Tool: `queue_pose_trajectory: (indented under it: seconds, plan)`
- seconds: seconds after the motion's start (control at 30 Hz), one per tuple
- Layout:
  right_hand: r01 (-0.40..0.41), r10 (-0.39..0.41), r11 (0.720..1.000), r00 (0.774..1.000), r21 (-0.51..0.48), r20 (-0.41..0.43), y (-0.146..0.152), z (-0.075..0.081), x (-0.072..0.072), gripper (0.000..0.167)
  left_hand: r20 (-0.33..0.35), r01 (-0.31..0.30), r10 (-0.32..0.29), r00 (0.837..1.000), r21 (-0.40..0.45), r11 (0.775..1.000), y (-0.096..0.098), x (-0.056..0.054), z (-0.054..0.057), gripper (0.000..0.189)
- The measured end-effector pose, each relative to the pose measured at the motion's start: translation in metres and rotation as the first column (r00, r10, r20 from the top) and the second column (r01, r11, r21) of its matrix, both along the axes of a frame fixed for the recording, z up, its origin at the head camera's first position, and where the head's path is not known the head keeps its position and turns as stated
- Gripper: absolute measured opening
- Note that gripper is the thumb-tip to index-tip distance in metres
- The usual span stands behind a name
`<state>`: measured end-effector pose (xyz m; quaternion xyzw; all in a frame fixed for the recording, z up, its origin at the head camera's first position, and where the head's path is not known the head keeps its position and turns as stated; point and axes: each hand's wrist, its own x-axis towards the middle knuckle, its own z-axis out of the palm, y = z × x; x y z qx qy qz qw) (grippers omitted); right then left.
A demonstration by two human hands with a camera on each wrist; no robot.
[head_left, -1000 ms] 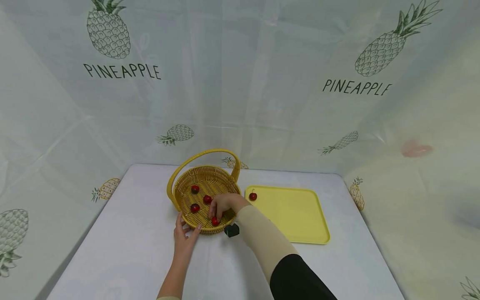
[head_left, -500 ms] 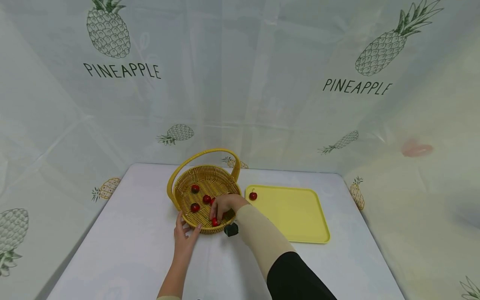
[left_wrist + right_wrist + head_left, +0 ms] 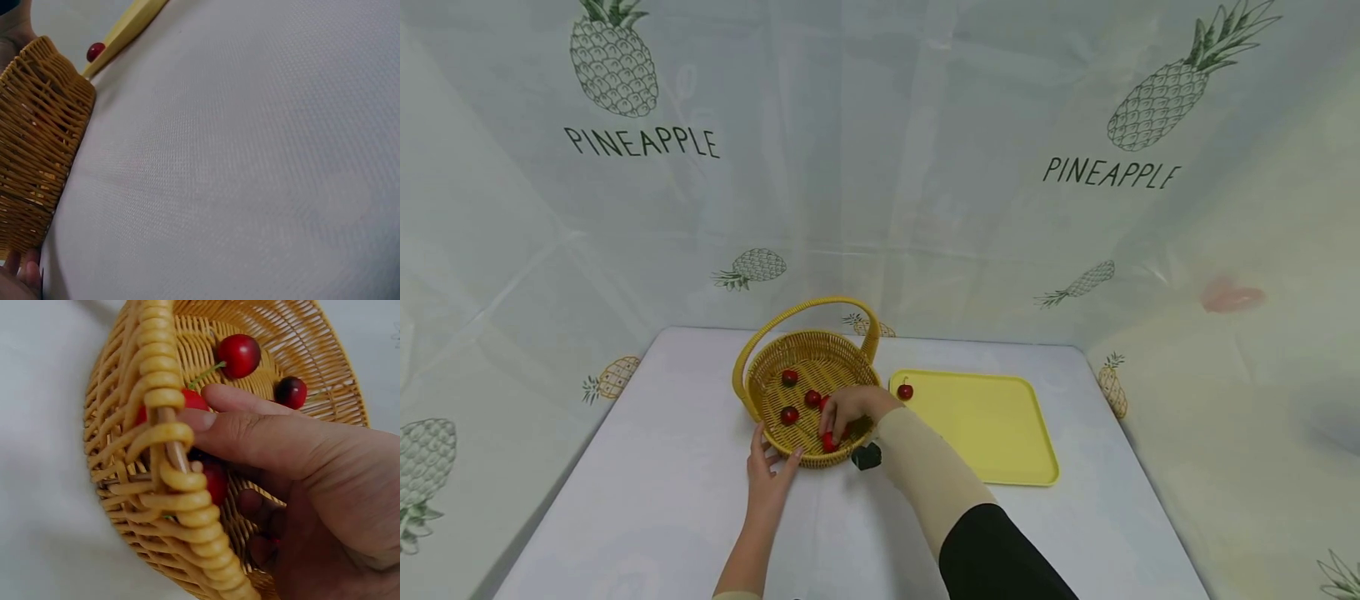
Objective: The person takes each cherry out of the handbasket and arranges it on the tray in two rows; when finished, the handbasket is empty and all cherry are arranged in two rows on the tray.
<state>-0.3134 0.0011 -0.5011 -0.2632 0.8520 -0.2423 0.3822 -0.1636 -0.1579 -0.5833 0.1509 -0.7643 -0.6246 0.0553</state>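
A round woven basket (image 3: 775,350) with a tall arched handle stands on the table and holds several red cherries. My right hand (image 3: 850,408) reaches inside near the front rim. Its thumb and index finger pinch a cherry (image 3: 195,400) with a green stem, partly behind the rim in the right wrist view. Below it, a darker cherry (image 3: 215,481) sits by the other fingers. Further in lie more cherries, among them one at the left (image 3: 789,377). My left hand (image 3: 769,475) rests its fingertips and thumb against the outside of the basket's front left wall.
Right of the basket lies a yellow tray (image 3: 985,425), with a single stemmed cherry (image 3: 906,391) at its back left corner. Both stand on a white-covered table (image 3: 647,500). A pineapple-print sheet (image 3: 880,167) hangs behind and at the sides.
My right hand has shifted only slightly within the basket, and another cherry shows beside its fingers. The left hand, the basket and the tray stay in place.
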Motion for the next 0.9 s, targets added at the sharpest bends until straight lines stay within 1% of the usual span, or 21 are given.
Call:
queue_pose_trajectory:
  seconds: [0.17,0.33,0.47,0.6,0.73,0.9]
  plan:
    - [0.001,0.003,0.998,0.999,-0.066,0.053,-0.0002,0.0024,-0.0007,0.016,-0.013,-0.007,0.007,1.000,-0.022,1.000,-0.0005,0.0003,-0.0003,0.088]
    - [-0.019,0.020,0.999,0.999,-0.035,0.036,-0.0004,0.0032,0.0019,0.019,-0.004,-0.006,0.005,1.000,-0.024,1.000,-0.0010,0.0005,-0.0006,0.088]
    - [-0.050,0.050,0.999,0.998,-0.002,0.044,-0.0009,0.0022,0.0035,0.021,0.011,0.004,-0.003,1.000,-0.004,1.000,-0.0007,0.0004,-0.0003,0.088]
    - [-0.079,0.078,0.996,0.997,0.034,0.024,-0.0016,0.0027,0.0053,0.021,0.009,0.005,-0.005,1.000,-0.004,1.000,-0.0007,0.0002,0.0003,0.088]
    - [-0.084,0.084,0.995,0.996,0.052,0.009,-0.0026,0.0049,0.0074,0.021,0.001,0.003,-0.003,1.000,-0.011,1.000,-0.0005,-0.0003,-0.0001,0.088]
    - [-0.081,0.081,0.996,0.996,0.044,0.023,-0.0032,0.0068,0.0090,0.021,-0.001,0.000,0.000,1.000,-0.002,1.000,-0.0005,-0.0004,-0.0001,0.087]
